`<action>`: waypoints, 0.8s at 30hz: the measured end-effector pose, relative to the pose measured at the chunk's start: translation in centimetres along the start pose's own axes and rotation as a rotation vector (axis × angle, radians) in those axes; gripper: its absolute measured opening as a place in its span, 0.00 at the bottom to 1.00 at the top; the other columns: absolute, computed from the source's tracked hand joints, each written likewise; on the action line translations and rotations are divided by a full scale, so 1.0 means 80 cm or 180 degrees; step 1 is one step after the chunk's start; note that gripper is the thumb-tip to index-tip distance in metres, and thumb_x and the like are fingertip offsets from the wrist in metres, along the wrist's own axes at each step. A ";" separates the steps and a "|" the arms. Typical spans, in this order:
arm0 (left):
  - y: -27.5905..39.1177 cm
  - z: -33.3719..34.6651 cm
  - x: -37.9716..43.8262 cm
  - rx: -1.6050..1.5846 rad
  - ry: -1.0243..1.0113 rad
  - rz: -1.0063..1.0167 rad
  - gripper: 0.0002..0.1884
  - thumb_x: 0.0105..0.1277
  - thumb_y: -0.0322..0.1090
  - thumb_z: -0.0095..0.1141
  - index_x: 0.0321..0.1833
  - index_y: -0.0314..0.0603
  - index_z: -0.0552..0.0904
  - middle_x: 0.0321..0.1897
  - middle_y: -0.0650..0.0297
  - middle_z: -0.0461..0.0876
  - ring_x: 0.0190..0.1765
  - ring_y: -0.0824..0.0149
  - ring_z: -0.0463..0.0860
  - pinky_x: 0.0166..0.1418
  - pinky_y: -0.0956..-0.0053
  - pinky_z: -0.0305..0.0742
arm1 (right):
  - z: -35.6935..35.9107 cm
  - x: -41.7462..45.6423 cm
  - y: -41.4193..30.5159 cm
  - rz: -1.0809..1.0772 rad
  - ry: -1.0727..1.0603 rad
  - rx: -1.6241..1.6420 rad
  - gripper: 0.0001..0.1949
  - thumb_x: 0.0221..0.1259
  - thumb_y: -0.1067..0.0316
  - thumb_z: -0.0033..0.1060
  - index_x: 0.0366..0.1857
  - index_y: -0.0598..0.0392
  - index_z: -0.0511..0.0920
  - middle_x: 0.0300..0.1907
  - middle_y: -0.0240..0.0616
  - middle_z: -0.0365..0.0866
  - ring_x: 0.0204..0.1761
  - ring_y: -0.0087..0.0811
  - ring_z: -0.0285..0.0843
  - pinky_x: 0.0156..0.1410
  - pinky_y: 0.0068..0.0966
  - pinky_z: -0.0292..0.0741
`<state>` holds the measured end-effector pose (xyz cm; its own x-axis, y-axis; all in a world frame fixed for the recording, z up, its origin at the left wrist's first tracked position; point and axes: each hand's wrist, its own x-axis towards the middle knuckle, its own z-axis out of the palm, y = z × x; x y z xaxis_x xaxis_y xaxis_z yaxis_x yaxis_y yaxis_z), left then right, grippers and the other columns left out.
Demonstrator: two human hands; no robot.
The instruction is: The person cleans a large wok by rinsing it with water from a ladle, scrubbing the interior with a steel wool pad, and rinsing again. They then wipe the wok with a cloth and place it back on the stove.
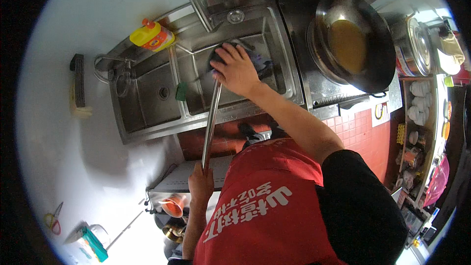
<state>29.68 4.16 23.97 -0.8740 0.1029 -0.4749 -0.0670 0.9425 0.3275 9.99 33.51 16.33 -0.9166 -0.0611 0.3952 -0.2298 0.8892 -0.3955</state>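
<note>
My left hand (201, 182) is closed around the lower end of a long, shiny metal handle (211, 129). The handle slants up over the front rim of a stainless steel double sink (235, 112). At its far end, above the right basin, my right hand (237, 68) presses with spread fingers on a dark, rounded head (217, 57). That hand covers much of the head, so its exact kind cannot be told. Dark wet material (262, 64) lies in the basin just right of my hand. A green scouring pad (181, 91) rests on the divider between the basins.
A faucet (198, 9) reaches over the right basin from behind. A yellow detergent jug (152, 36) stands at the sink's back edge. To the right, a large wok (379, 51) holding brown liquid sits on the stove. Shelves with stacked bowls (418, 103) stand farther right.
</note>
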 end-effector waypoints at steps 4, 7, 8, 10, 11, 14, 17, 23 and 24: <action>0.006 -0.007 0.005 0.0098 -0.0162 -0.0084 0.14 0.67 0.40 0.59 0.41 0.36 0.72 0.27 0.38 0.81 0.37 0.32 0.82 0.37 0.42 0.75 | 0.028 0.069 0.096 0.1265 -0.1135 0.0928 0.23 0.68 0.41 0.55 0.53 0.47 0.83 0.61 0.43 0.76 0.62 0.47 0.73 0.66 0.49 0.70; 0.001 -0.014 -0.003 0.0089 -0.0153 -0.0147 0.15 0.66 0.40 0.62 0.37 0.36 0.72 0.27 0.38 0.81 0.37 0.31 0.81 0.36 0.43 0.74 | 0.042 0.078 0.147 0.2398 -0.2254 0.2420 0.26 0.66 0.37 0.58 0.51 0.49 0.84 0.52 0.41 0.81 0.49 0.43 0.79 0.53 0.45 0.77; 0.001 -0.018 -0.005 0.0181 -0.0246 -0.0221 0.15 0.65 0.39 0.63 0.35 0.36 0.71 0.27 0.38 0.81 0.37 0.31 0.81 0.36 0.44 0.74 | 0.043 0.078 0.160 0.2706 -0.2516 0.2900 0.26 0.65 0.36 0.59 0.50 0.49 0.84 0.48 0.40 0.83 0.44 0.41 0.81 0.48 0.43 0.79; -0.007 -0.020 -0.006 0.0141 -0.0398 -0.0245 0.16 0.64 0.39 0.64 0.36 0.36 0.71 0.25 0.39 0.80 0.36 0.32 0.81 0.34 0.45 0.73 | 0.051 0.067 0.188 0.2848 -0.2925 0.3338 0.25 0.63 0.36 0.62 0.48 0.48 0.85 0.44 0.38 0.83 0.41 0.36 0.79 0.44 0.37 0.78; -0.009 -0.020 -0.007 0.0035 -0.0464 -0.0269 0.16 0.63 0.39 0.64 0.36 0.36 0.71 0.25 0.39 0.79 0.36 0.32 0.80 0.33 0.46 0.73 | 0.055 0.060 0.201 0.2915 -0.3129 0.3566 0.25 0.62 0.36 0.63 0.47 0.48 0.85 0.42 0.36 0.83 0.40 0.34 0.78 0.42 0.35 0.78; -0.014 -0.025 0.001 0.0020 -0.0763 -0.0279 0.18 0.62 0.41 0.67 0.36 0.34 0.74 0.22 0.45 0.77 0.28 0.42 0.78 0.33 0.56 0.73 | 0.097 0.012 0.245 0.2756 -0.2826 0.4849 0.27 0.67 0.37 0.57 0.57 0.48 0.81 0.56 0.39 0.81 0.50 0.34 0.80 0.49 0.36 0.80; -0.042 -0.013 0.003 -0.0675 -0.1149 -0.0259 0.14 0.63 0.39 0.66 0.36 0.36 0.76 0.23 0.58 0.75 0.29 0.65 0.73 0.36 0.66 0.73 | 0.079 -0.017 0.212 0.1961 -0.2208 0.7231 0.29 0.72 0.42 0.51 0.66 0.53 0.75 0.63 0.42 0.79 0.60 0.40 0.80 0.65 0.47 0.76; 0.009 0.004 0.066 -0.1035 -0.1539 0.0120 0.11 0.67 0.37 0.63 0.33 0.40 0.75 0.22 0.68 0.74 0.28 0.75 0.72 0.30 0.71 0.69 | 0.011 -0.007 0.081 0.2046 0.0752 0.9941 0.28 0.73 0.46 0.43 0.66 0.55 0.73 0.66 0.54 0.74 0.65 0.48 0.77 0.68 0.47 0.76; -0.007 0.023 0.071 -0.1333 -0.1635 -0.0311 0.11 0.68 0.37 0.62 0.34 0.41 0.76 0.21 0.70 0.73 0.26 0.75 0.71 0.29 0.71 0.68 | 0.002 -0.002 0.064 0.1977 0.0820 1.0095 0.27 0.74 0.47 0.42 0.64 0.56 0.75 0.62 0.52 0.77 0.61 0.48 0.79 0.65 0.46 0.77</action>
<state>25.68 4.79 19.58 -0.5211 0.2594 -0.8131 -0.4058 0.7628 0.5034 8.94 37.97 14.14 -0.9941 -0.1082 -0.0091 0.0882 -0.8535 0.5136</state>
